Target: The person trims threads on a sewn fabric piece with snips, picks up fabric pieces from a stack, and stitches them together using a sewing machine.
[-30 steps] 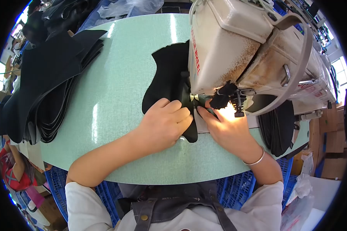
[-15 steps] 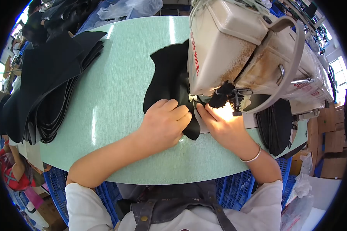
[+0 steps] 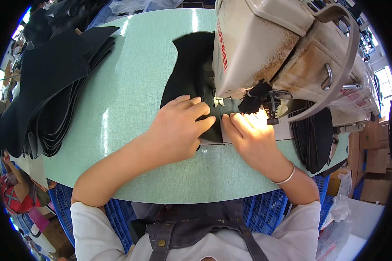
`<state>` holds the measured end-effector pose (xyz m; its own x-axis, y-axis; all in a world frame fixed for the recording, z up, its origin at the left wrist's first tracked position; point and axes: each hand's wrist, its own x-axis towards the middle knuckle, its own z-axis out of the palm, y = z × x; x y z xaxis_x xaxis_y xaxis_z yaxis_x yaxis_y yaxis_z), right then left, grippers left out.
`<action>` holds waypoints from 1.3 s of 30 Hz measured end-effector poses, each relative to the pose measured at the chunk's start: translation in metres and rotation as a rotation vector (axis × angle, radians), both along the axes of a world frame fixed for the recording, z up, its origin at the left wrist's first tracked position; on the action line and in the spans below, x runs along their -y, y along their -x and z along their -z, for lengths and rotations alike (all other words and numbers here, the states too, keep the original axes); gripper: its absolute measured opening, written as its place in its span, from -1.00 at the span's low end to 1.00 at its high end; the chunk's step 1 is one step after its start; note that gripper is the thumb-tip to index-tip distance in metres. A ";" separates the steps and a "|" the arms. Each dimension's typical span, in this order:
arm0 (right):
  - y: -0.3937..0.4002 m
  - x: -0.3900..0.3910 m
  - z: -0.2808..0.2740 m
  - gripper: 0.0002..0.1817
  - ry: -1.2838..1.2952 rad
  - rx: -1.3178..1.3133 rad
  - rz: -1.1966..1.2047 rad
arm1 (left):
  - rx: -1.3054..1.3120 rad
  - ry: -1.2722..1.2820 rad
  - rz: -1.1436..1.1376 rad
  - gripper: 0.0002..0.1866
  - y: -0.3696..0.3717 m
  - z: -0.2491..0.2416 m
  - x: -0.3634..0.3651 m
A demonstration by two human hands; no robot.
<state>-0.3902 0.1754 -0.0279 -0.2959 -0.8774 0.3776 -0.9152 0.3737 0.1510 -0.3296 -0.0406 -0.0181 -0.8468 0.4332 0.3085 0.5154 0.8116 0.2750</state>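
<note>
Black fabric piece [image 3: 188,74] lies flat on the worktop [image 3: 130,100], running under the sewing machine [image 3: 265,48] head. I press it down with both hands: left hand [image 3: 180,126] spread flat on its near edge, right hand [image 3: 248,137] beside it, fingers extended right at the machine's needle area. I judge the risk is fingertips straying under the needle, or the piece skewing if pressure is uneven.

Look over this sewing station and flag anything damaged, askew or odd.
The sewing machine has brown, rust-like wear across its cream head. Otherwise nothing stands out: the left hand and right hand press the black fabric piece flat on the green table.
</note>
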 end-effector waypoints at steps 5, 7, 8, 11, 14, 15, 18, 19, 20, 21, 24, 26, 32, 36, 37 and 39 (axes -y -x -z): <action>-0.002 0.001 0.001 -0.60 -0.029 0.014 0.035 | 0.003 -0.012 0.029 -0.55 0.003 0.000 0.006; 0.001 0.002 0.003 -0.60 -0.021 0.019 0.037 | -0.013 -0.018 0.034 -0.57 0.006 0.001 0.009; 0.004 0.002 0.003 -0.60 0.003 0.012 0.014 | -0.032 -0.025 0.035 -0.59 0.007 0.002 0.010; 0.002 0.002 0.003 -0.60 -0.002 0.012 0.006 | 0.059 -0.121 0.018 -0.63 0.011 0.001 0.012; 0.005 0.004 0.005 -0.59 -0.015 -0.035 0.014 | 0.017 -0.123 0.026 -0.64 0.016 0.006 0.015; 0.006 0.004 0.006 -0.60 -0.001 -0.084 0.009 | 0.020 -0.121 0.027 -0.64 0.017 0.007 0.016; -0.003 0.006 0.003 -0.62 -0.028 0.074 0.108 | -0.083 -0.111 0.026 -0.66 0.021 0.009 0.017; -0.002 0.005 0.002 -0.62 -0.029 0.068 0.116 | -0.088 -0.113 0.034 -0.66 0.021 0.008 0.015; -0.001 0.005 0.001 -0.63 -0.007 0.100 0.092 | -0.149 -0.060 0.053 -0.67 0.020 0.006 0.012; -0.001 0.003 0.001 -0.64 0.013 0.137 0.067 | -0.205 -0.010 0.070 -0.69 0.018 0.006 0.009; -0.001 0.001 0.004 -0.67 0.047 0.165 0.024 | -0.145 -0.005 0.094 -0.72 0.014 0.012 0.004; 0.004 0.003 0.007 -0.70 0.059 0.075 -0.011 | -0.152 -0.020 0.088 -0.73 0.015 0.012 0.006; 0.000 0.006 0.007 -0.73 0.080 0.103 0.002 | -0.142 -0.014 0.064 -0.74 0.019 0.013 0.007; 0.002 -0.007 -0.005 -0.79 -0.058 0.177 0.144 | -0.154 -0.109 0.056 -0.73 0.021 0.012 0.008; 0.007 -0.015 -0.007 -0.79 -0.064 0.177 0.144 | -0.154 -0.115 0.056 -0.73 0.021 0.012 0.008; 0.027 -0.027 -0.012 -0.85 0.021 -0.120 0.223 | -0.124 -0.094 0.035 -0.73 0.017 0.010 0.006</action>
<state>-0.4167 0.2022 -0.0160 -0.4332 -0.7869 0.4395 -0.7857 0.5686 0.2438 -0.3468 -0.0469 -0.0280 -0.7843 0.4264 0.4506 0.5780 0.7661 0.2810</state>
